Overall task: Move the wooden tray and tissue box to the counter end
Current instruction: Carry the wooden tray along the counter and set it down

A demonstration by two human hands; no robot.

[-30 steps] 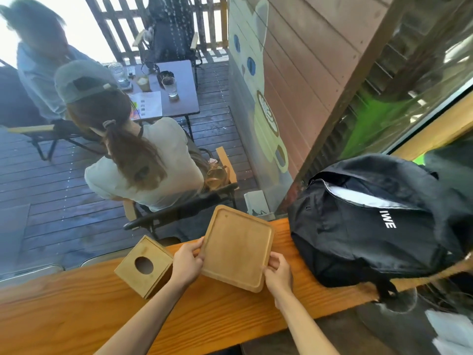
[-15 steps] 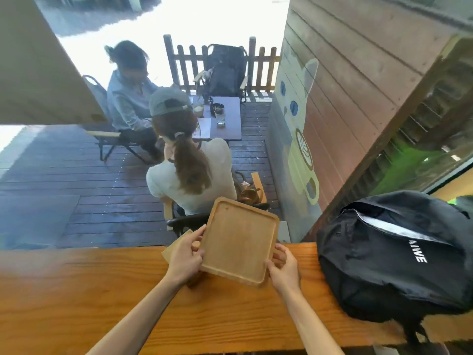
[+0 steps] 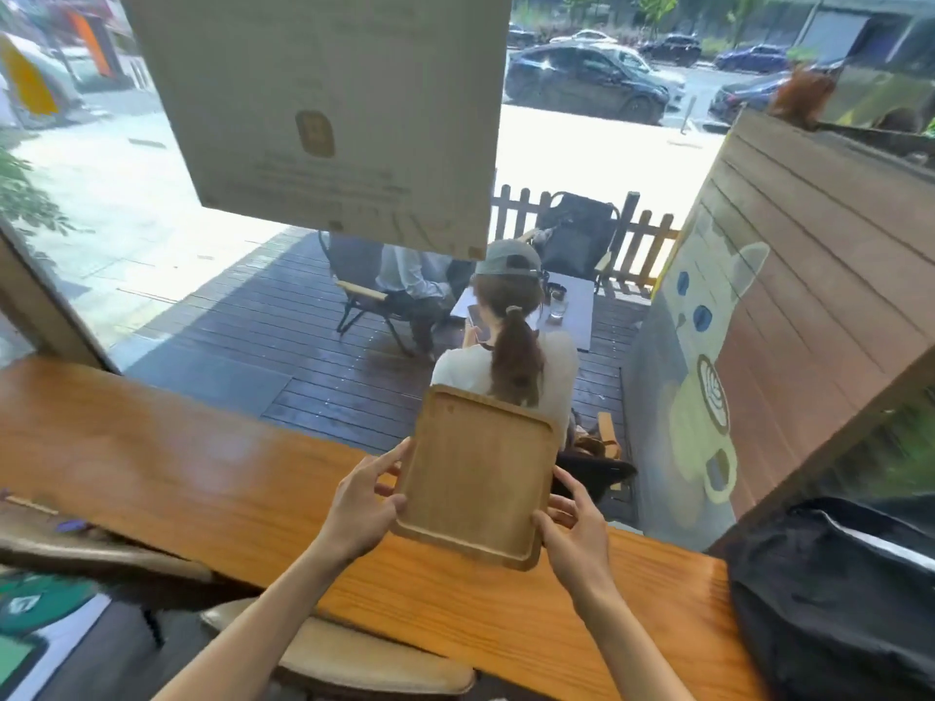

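Observation:
The wooden tray is a light, rounded rectangle with a raised rim, held tilted above the wooden counter. My left hand grips its left edge and my right hand grips its lower right corner. The tissue box is not visible; I cannot tell whether the tray and my left hand hide it.
A black backpack lies on the counter at the right end. The counter runs left along a window. A chair seat sits below its near edge. Outside, two people sit at a small table on a deck.
The tray has been lifted off the counter and raised, held by both hands. The view has swung up and left, and the tissue box seen earlier at the left is out of sight.

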